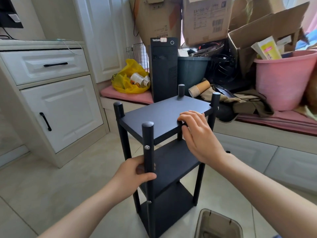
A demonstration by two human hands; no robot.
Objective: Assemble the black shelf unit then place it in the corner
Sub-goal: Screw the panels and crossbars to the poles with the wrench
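The black shelf unit stands upright on the tiled floor in the middle of the view, with three boards between four round posts. My left hand is wrapped around the nearest post, just below a silver screw head. My right hand grips the right-hand edge of the top board, fingers on top and thumb under the edge. The lower boards and the far posts are partly hidden behind the upper board and my arms.
A white cabinet stands to the left. Behind the shelf are a black computer tower, a yellow bag, cardboard boxes, paper cups and a pink bucket on a pink-cushioned ledge. A translucent bin sits near my right arm.
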